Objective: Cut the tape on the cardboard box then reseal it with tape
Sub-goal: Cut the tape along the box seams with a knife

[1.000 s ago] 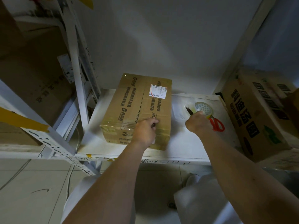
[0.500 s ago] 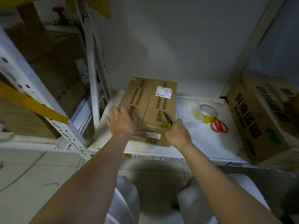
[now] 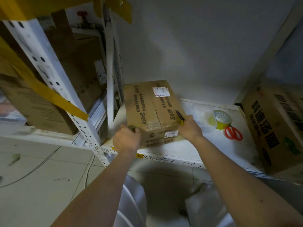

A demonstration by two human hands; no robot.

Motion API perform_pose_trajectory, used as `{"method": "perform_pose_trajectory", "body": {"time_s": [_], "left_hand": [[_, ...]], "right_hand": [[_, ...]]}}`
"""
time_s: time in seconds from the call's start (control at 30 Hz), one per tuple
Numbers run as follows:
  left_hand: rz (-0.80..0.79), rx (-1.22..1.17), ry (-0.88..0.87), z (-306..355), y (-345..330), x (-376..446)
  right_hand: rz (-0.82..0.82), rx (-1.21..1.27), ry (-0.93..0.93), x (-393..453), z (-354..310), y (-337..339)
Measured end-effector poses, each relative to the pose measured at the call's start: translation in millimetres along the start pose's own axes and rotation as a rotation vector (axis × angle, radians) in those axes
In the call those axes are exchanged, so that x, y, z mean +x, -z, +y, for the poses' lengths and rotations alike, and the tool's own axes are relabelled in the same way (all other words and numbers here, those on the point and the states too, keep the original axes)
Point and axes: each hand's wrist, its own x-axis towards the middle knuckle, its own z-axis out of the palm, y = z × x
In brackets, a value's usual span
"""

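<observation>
A tiled floor (image 3: 41,177) with loose cables runs under white metal shelving set against a pale wall. Nearest the camera, the person's two bare forearms reach forward over white-clad knees to the white shelf (image 3: 180,149). The left hand (image 3: 127,139) grips the near left corner of the cardboard box (image 3: 152,112), its fingers curled round the edge. The right hand (image 3: 190,127) is at the box's near right corner, its fingers closed round a yellow-and-black utility knife (image 3: 180,116) whose dark tip lies along the top right edge of the box. The box sits at the left end of the shelf, close to the front edge, with a small white label reading 1863 on its near face and a white shipping label (image 3: 160,92) on top towards the back. To the right of it on the shelf stand a tape roll (image 3: 221,118) with a yellow core and, just beside that, red-handled scissors (image 3: 233,133). Further right a large printed carton (image 3: 277,128) stands on the shelf, and more cartons fill the shelving at left.
</observation>
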Motion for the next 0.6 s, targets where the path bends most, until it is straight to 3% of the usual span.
{"method": "perform_pose_trajectory", "body": {"time_s": [0.27,0.5,0.6], "left_hand": [[0.02,-0.222,-0.031,1,-14,-33],[-0.023,-0.238,-0.099,2,-21,-30],[0.004,-0.137,-0.157,2,-15,-23]], "right_hand": [[-0.149,0.025,0.131,7,-2,2],[0.063,-0.071,0.151,-43,-10,-6],[0.004,-0.172,0.161,-78,-19,-9]]}}
